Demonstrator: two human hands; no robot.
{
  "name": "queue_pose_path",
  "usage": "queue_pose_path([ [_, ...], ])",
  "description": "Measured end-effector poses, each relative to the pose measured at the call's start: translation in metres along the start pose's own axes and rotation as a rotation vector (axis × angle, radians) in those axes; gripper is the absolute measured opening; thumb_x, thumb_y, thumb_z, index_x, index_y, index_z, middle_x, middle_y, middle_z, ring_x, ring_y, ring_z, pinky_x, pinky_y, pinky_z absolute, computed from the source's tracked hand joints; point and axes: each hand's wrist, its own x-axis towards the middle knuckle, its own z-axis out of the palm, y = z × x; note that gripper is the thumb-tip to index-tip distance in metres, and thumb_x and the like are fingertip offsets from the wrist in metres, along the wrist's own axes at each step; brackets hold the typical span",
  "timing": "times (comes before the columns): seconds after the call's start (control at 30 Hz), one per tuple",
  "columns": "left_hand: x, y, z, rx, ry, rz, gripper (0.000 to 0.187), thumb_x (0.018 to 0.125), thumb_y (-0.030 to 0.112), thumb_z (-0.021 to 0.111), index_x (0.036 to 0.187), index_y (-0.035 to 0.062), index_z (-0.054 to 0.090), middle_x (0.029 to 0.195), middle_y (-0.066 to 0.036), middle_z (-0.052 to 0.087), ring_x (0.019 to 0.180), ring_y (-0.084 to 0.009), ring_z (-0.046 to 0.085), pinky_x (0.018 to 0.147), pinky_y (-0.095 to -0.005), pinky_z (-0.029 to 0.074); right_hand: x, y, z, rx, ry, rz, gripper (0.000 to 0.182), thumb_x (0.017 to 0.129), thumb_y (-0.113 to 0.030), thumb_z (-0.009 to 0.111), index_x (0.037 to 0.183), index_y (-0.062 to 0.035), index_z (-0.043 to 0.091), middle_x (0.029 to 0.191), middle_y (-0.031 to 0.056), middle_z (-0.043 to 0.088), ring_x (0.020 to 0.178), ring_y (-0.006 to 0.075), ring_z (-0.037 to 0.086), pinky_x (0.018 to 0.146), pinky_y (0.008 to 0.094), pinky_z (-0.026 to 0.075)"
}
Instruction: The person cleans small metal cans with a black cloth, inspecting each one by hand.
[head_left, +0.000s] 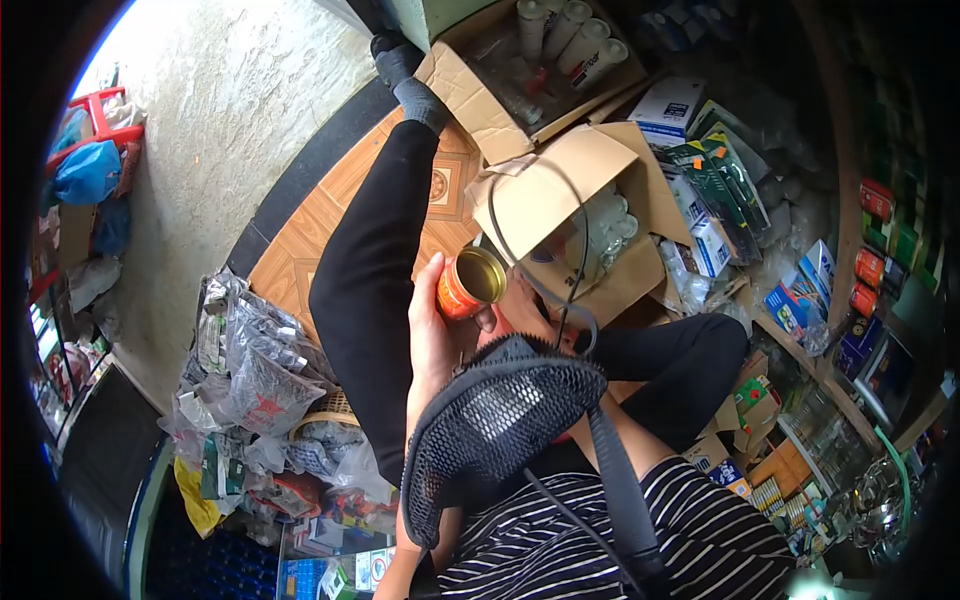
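Observation:
My left hand (433,330) is wrapped round a small open tin (468,285), orange-red outside with a gold-coloured inside, its mouth tilted up toward the camera. Just right of the tin is my right hand (522,308), partly hidden behind a black mesh item (510,415) and a dark cable. Something reddish shows near this hand, but its fingers and any hold on it are hidden. An open cardboard box (560,195) stands right beyond the hands, with clear plastic-wrapped items inside.
Another carton (480,105) holds white tubes at the top. Plastic-bagged goods (265,375) lie at the left. Blister packs (715,180) and shelves of boxes fill the right. My outstretched leg (375,260) crosses the wood-patterned floor (300,245).

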Motion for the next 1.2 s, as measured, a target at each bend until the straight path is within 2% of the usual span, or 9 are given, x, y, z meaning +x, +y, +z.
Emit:
queue_pose_path([
  [0.1,-0.005,0.002,0.020,0.067,0.289,0.091,0.038,0.100,0.045,0.052,0.093,0.0090,0.060,0.072,-0.005,0.063,0.055,-0.0149,0.057,0.048,-0.0288,0.047,0.010,0.018,0.020,-0.184,-0.112,-0.003,0.020,0.086,-0.015,0.058,0.079,0.0027,0.065,0.071,0.0187,0.062,0.067,0.0314,0.063,0.059,0.0464,0.046],
  [0.37,-0.007,-0.003,0.002,0.082,-0.029,0.133,0.036,0.101,0.042,0.052,0.092,0.0092,0.063,0.074,-0.004,0.063,0.056,-0.0162,0.057,0.051,-0.0311,0.046,0.004,0.076,0.110,0.574,-0.190,0.204,0.028,0.095,-0.013,0.059,0.078,0.0074,0.066,0.075,0.0087,0.068,0.073,0.0142,0.064,0.068,0.0313,0.053],
  [0.7,-0.030,-0.028,-0.001,0.248,-0.396,0.237,0.033,0.102,0.042,0.048,0.091,0.0142,0.062,0.075,-0.002,0.062,0.056,-0.0137,0.052,0.051,-0.0280,0.040,-0.096,-0.009,-0.108,1.234,0.188,0.100,0.022,0.099,-0.011,0.063,0.116,0.0000,0.072,0.103,-0.0008,0.069,0.093,0.0048,0.059,0.082,0.0196,0.046],
  [0.83,-0.034,-0.058,-0.017,0.270,-0.590,0.173,0.033,0.101,0.045,0.049,0.101,0.0150,0.062,0.085,-0.002,0.067,0.063,-0.0139,0.057,0.053,-0.0309,0.042,-0.160,-0.093,-0.187,1.128,0.245,-0.201,0.022,0.099,-0.006,0.060,0.117,0.0017,0.070,0.110,0.0025,0.068,0.100,0.0080,0.061,0.090,0.0219,0.046],
  [0.9,-0.051,-0.089,-0.010,0.158,-0.363,0.066,0.041,0.100,0.047,0.049,0.112,0.0122,0.066,0.099,-0.003,0.069,0.080,-0.0149,0.061,0.066,-0.0326,0.048,-0.179,-0.120,-0.197,1.067,0.204,-0.350,0.022,0.099,-0.006,0.059,0.118,0.0000,0.070,0.109,0.0040,0.069,0.101,0.0097,0.062,0.090,0.0250,0.049],
  [0.93,-0.017,-0.103,-0.044,0.135,-0.702,0.144,0.051,0.100,0.051,0.047,0.124,0.0092,0.063,0.112,-0.006,0.068,0.100,-0.0185,0.063,0.085,-0.0365,0.051,-0.190,-0.131,-0.201,1.004,0.151,-0.309,0.022,0.099,-0.007,0.060,0.118,-0.0006,0.070,0.108,0.0055,0.070,0.100,0.0106,0.064,0.089,0.0256,0.050],
  [1.03,-0.075,-0.135,-0.012,0.199,-0.696,0.381,0.055,0.100,0.051,0.043,0.129,0.0079,0.060,0.121,-0.011,0.066,0.113,-0.0246,0.063,0.100,-0.0384,0.050,-0.220,-0.138,-0.208,0.521,0.090,-0.118,0.020,0.096,-0.015,0.065,0.113,-0.0082,0.073,0.104,0.0166,0.069,0.095,0.0243,0.068,0.086,0.0313,0.052],
  [1.13,-0.099,-0.129,0.006,-0.035,-0.981,0.005,0.053,0.100,0.048,0.046,0.129,0.0050,0.059,0.122,-0.012,0.066,0.109,-0.0276,0.064,0.097,-0.0402,0.051,-0.236,-0.114,-0.182,0.270,0.667,-0.340,0.022,0.092,-0.018,0.068,0.109,-0.0042,0.068,0.113,0.0191,0.060,0.102,0.0392,0.061,0.089,0.0455,0.050],
  [1.2,-0.144,-0.140,0.038,0.134,-0.851,0.135,0.051,0.099,0.047,0.049,0.127,0.0059,0.060,0.119,-0.011,0.067,0.106,-0.0261,0.064,0.094,-0.0390,0.052,-0.250,-0.107,-0.175,0.339,0.777,-0.291,0.028,0.088,-0.015,0.072,0.113,-0.0046,0.065,0.117,0.0172,0.055,0.107,0.0396,0.058,0.092,0.0457,0.049],
])
